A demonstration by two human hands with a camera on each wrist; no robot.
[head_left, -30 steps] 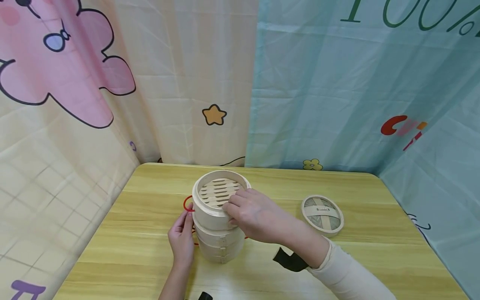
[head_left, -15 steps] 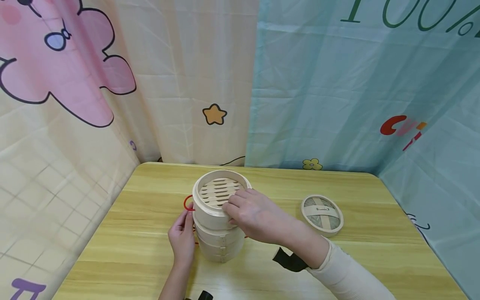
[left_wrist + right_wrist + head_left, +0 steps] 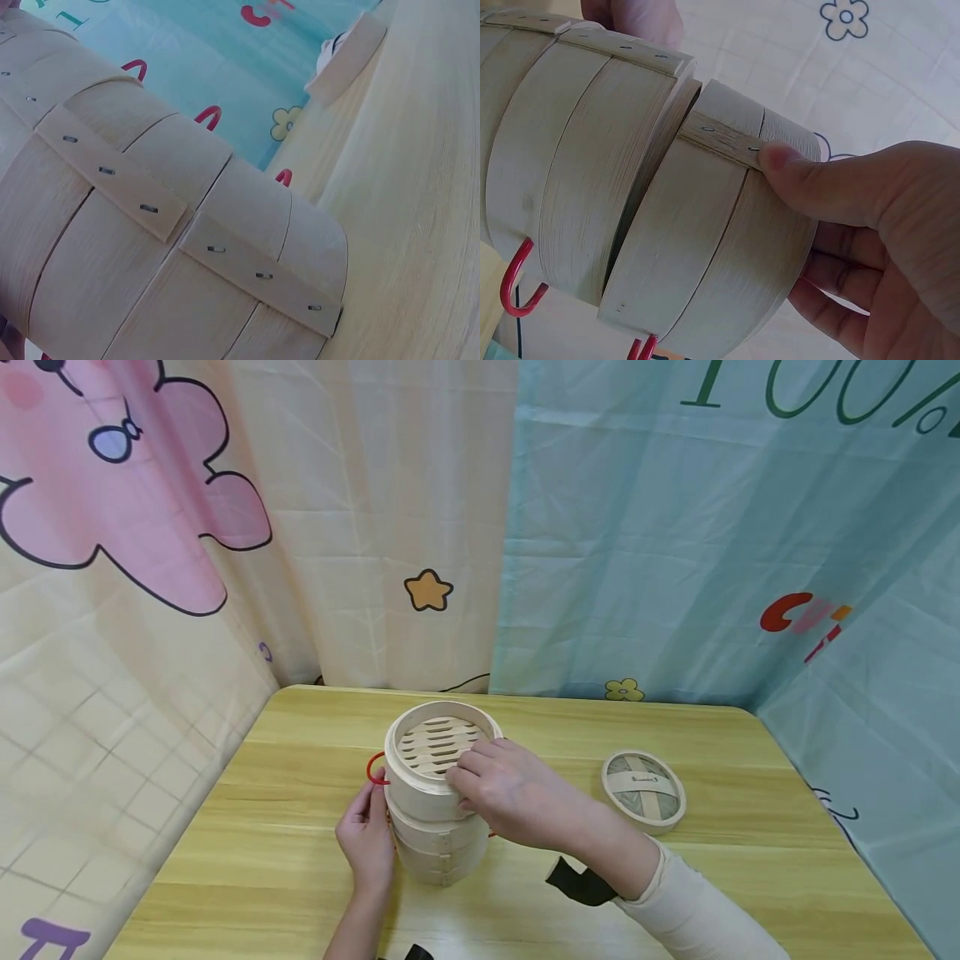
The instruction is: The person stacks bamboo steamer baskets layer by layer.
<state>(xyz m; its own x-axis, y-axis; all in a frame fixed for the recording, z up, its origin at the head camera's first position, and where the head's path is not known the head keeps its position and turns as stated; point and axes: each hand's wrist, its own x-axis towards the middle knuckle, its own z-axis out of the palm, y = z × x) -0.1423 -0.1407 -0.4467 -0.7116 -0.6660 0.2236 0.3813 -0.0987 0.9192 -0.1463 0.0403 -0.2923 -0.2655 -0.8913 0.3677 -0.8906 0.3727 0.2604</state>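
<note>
A stack of round bamboo steamer baskets (image 3: 442, 839) stands on the table. Its top basket (image 3: 422, 800) has a slatted floor and red side loops. My right hand (image 3: 506, 789) grips the near right rim of the top basket, fingers inside and thumb (image 3: 784, 169) on the outer wall. The right wrist view shows this basket slightly tilted, with a dark gap below it on one side. My left hand (image 3: 367, 839) holds the stack's left side, just under a red loop (image 3: 375, 768), its fingertips partly hidden. Only stapled bamboo walls (image 3: 187, 217) fill most of the left wrist view.
A round bamboo lid (image 3: 643, 787) with a flat cross strap lies on the table to the right of the stack. The wooden table (image 3: 285, 793) runs back to printed curtains (image 3: 375, 510) behind and at both sides.
My left hand has shifted slightly rightward, closer in against the stack, and now covers the lower red loops. The right hand and the top basket stay nearly still.
</note>
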